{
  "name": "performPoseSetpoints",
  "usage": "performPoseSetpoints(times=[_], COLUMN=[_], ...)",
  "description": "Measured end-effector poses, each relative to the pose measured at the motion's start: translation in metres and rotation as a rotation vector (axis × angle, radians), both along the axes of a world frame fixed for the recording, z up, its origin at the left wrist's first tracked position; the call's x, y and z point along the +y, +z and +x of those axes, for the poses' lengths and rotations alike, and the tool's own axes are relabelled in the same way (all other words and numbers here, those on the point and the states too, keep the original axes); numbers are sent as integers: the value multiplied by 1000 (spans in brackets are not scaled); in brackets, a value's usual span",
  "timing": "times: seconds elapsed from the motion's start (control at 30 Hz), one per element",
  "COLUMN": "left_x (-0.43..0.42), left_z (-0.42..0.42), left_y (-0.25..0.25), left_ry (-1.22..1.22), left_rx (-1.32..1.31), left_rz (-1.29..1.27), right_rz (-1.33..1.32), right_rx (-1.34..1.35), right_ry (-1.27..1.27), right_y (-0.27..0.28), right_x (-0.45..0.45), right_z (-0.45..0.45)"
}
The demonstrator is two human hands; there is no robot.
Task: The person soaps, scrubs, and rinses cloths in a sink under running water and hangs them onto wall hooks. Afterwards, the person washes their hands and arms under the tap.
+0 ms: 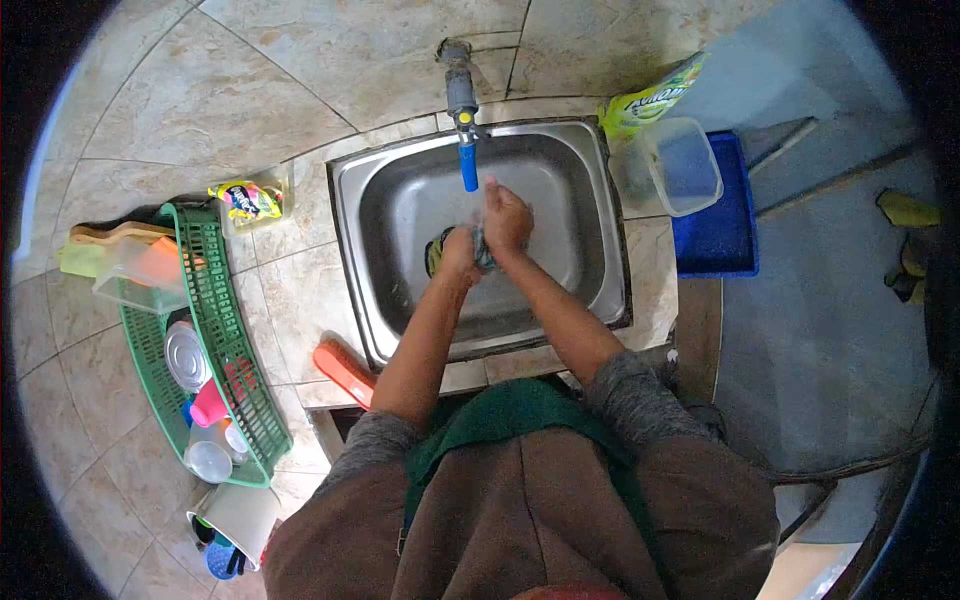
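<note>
Both hands are close together over the steel sink (pixel 400 300), just below the blue-tipped tap (pixel 468 165). My left hand (pixel 458 256) has its fingers curled inward, mostly hidden from above. At its left side a dark, yellow-green object (pixel 434 254) shows, its kind unclear. My right hand (pixel 508 222) is bent toward the left one, its thumb pointing up toward the tap and its other fingers curled. Between the hands lies a blurred greyish patch, perhaps water or something held; I cannot tell which.
On the left stands a green basket (pixel 228 335) of dishes, near a small container with a yellow packet (pixel 250 200). An orange-red brush-like object (pixel 343 372) lies at the sink's front left. At right are a green pouch (pixel 650 100), a clear tub (pixel 688 165) and a blue tray (pixel 740 225).
</note>
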State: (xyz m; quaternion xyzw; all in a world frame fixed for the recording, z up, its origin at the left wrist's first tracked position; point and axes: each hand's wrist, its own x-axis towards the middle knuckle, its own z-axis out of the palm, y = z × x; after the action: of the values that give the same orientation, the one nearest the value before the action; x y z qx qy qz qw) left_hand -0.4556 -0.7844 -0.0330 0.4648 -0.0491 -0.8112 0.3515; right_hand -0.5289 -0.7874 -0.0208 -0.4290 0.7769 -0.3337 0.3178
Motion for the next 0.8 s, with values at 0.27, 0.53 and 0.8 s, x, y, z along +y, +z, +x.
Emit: performPoseSetpoints(times=[0.27,0.53,0.8], left_x=[-4,0,-6], left_z=[2,10,13], left_y=[-8,-34,8], left_ry=[-173,-2,-89], left_rx=[-525,-24,22], left_rz=[-86,-58,123], right_rz=[28,-154,-27], right_rx=[36,6,136], right_ry=[-32,-21,71], right_y=[-18,0,-21], right_x=[1,-8,-24], right_z=[-4,3,-20])
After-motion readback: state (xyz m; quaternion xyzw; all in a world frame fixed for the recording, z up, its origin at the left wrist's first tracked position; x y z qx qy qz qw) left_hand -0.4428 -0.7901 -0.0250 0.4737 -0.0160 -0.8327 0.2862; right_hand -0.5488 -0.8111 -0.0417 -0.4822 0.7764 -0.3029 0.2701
